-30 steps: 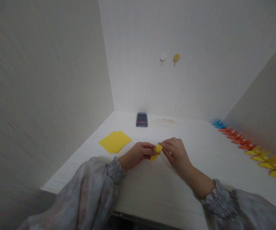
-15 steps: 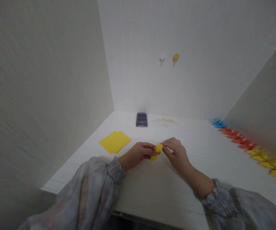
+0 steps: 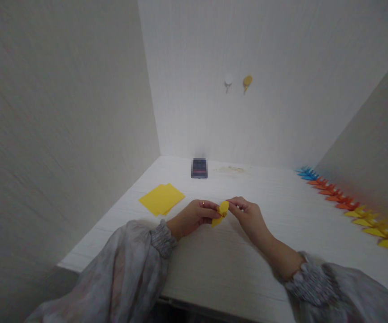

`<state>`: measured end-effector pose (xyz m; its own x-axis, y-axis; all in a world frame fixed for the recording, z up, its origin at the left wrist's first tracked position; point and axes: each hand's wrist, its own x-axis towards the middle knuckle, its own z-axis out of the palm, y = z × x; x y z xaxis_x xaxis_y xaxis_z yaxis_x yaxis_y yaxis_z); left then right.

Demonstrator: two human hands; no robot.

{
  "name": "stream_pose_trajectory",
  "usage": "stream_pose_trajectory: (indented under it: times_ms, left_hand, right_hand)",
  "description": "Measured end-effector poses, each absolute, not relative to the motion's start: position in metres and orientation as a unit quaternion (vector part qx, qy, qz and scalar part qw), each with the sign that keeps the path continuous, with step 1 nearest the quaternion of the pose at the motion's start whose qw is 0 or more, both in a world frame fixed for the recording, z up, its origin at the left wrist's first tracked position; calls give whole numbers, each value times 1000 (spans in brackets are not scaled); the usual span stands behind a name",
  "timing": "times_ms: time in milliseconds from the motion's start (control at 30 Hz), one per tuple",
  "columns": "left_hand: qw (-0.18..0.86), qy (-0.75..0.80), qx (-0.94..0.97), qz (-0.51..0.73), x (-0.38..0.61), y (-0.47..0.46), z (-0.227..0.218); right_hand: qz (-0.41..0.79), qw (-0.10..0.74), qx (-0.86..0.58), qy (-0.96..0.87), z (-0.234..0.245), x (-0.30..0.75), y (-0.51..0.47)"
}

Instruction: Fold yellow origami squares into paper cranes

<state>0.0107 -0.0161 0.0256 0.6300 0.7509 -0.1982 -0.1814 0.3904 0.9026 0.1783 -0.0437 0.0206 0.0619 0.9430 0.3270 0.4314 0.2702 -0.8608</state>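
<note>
A small folded yellow origami paper (image 3: 224, 207) is held between both hands above the table, one flap rounded upward and another pointing down. My left hand (image 3: 194, 217), with a ring on one finger, pinches its left side. The fingertips of my right hand (image 3: 247, 215) are closed at the upper right edge of the same paper. To the left of my left hand lie several flat yellow paper sheets (image 3: 162, 198), overlapping on the table.
A row of folded paper cranes (image 3: 362, 213) in blue, orange, red and yellow lines the right side of the white table (image 3: 214, 273). A dark blurred rectangular device (image 3: 199, 168) stands near the back wall. White (image 3: 228, 80) and yellow (image 3: 247, 81) hooks are on that wall.
My right hand has shifted slightly, its raised knuckles now lower. The upper yellow flap looks rounder and more spread. My left hand stays nearly in place.
</note>
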Motion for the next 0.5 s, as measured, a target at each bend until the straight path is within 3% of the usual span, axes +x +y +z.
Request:
stream_pose_trajectory:
  times_ms: [300,500]
  left_hand:
    - [774,302,465,306,10,-16,25]
    - [779,296,448,325,10,-14,23]
  right_hand:
    - [233,469,-536,-662,17,184,-39]
    - [22,481,-482,-732,22,187,-45]
